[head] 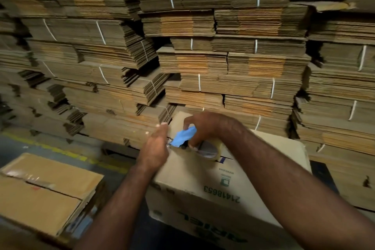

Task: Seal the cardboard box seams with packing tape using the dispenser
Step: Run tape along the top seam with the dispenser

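Note:
A printed brown cardboard box [229, 170] stands in front of me, its top tilted toward the camera. My right hand [200, 126] grips the blue tape dispenser [183, 137] on the box's top, near the far left edge. The clear tape roll [209, 149] sits on the dispenser just behind that hand. My left hand [157, 144] lies with straight fingers against the box's left upper edge, right beside the dispenser's front end. The dispenser's blade is hidden between the two hands.
A second taped cardboard box [46, 191] lies at the lower left on the grey floor [18, 146], which has a yellow line. Tall stacks of bundled flat cardboard [203, 57] fill the whole background close behind the box.

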A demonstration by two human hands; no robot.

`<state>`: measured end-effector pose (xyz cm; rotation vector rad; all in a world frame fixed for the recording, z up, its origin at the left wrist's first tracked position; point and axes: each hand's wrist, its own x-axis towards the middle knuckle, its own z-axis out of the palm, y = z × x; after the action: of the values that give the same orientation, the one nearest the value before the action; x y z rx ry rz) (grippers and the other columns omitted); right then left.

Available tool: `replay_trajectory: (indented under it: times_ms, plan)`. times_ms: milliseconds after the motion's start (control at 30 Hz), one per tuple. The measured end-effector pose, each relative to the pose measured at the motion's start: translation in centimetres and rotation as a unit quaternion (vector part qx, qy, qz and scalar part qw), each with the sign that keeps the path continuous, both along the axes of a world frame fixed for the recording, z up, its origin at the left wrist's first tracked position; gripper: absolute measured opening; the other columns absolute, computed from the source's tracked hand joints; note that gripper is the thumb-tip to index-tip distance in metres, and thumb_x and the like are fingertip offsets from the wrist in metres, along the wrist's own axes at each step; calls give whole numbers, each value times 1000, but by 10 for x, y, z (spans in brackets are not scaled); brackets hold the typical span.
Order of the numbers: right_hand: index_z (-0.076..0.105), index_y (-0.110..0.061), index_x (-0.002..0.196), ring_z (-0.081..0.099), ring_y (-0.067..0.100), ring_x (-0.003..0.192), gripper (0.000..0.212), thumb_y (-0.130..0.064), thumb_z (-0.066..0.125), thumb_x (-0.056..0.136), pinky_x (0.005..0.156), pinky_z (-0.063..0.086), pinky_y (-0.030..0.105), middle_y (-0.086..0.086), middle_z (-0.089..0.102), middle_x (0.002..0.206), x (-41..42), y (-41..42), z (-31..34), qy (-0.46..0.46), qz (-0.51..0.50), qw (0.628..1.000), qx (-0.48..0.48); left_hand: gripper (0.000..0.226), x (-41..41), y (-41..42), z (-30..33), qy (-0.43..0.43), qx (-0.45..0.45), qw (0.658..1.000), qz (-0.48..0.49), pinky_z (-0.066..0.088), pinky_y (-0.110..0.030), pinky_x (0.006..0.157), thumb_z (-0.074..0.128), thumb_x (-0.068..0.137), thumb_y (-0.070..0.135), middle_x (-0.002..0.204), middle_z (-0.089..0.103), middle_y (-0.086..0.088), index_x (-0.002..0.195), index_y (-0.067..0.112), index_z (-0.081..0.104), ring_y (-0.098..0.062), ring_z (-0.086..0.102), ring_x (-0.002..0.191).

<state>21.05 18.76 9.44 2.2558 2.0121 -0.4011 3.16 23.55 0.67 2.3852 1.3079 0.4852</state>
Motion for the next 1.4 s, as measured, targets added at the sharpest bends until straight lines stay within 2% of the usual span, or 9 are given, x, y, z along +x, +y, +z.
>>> replay_trajectory:
  times_ms: [67,133,333,533,667,800,1067,1200,1400]
  plan:
    - [58,-40,117,57,18,92,56,-45,77,65,82,53,36,-4,62,107,-1,1,-2,1,-2,1000,3,57,-3,0,-3,12,18,997,-74,36,-39,114,49,93,-2,154,42,-8,146,17,43,-25,40,141]
    - [59,-39,119,54,16,91,56,-46,77,67,78,49,32,-4,62,109,-1,-1,0,4,8,1000,11,59,-4,2,-3,26,24,996,-84,25,-37,121,47,93,-1,161,31,0,149,19,42,-19,26,149]
    - [58,-41,129,46,14,96,58,-53,77,75,78,35,28,-8,49,107,36,-45,25,4,8,1000,-9,46,-3,-5,2,35,41,996,-73,22,-39,120,45,98,15,162,30,1,144,19,47,-21,28,148]
    - [59,-44,123,52,14,95,60,-54,74,66,84,52,38,-11,55,106,16,-37,4,-52,-7,998,-27,65,-2,-8,-7,176,117,973,-93,5,-40,122,23,102,44,167,8,-7,158,12,13,-20,7,153]
    - [58,-45,124,50,15,93,62,-55,72,64,84,53,39,-8,58,110,12,-36,-1,-87,-14,996,-16,71,-1,-7,-15,234,151,942,-186,-2,-37,122,14,100,50,167,-3,-9,158,10,2,-19,-3,153]
    - [56,-44,125,52,15,95,63,-57,71,65,86,53,40,-9,61,114,14,-36,-2,-77,-12,996,-38,71,-4,-3,-17,229,143,935,-231,-5,-32,122,15,102,53,167,-5,-9,158,11,-1,-17,-5,153]
    - [55,-43,125,53,14,90,65,-49,69,62,85,54,39,-8,62,113,7,-27,2,-89,-14,995,-45,83,3,14,-18,237,115,954,-145,1,-39,124,11,95,67,166,-12,-9,156,14,-8,-21,-9,153]
    - [54,-37,137,52,15,108,68,-46,73,72,89,45,31,-8,57,133,14,-33,10,-53,-13,998,-34,87,5,15,-18,252,117,951,-136,-6,-37,119,14,94,68,165,-16,-8,156,14,-11,-20,-12,152]
    - [48,-40,143,54,14,107,67,-54,69,82,80,34,25,-5,59,131,31,-76,14,-61,-12,998,-14,92,4,15,-20,250,119,951,-136,-5,-38,120,15,91,72,165,-15,-8,157,13,-10,-20,-11,153]
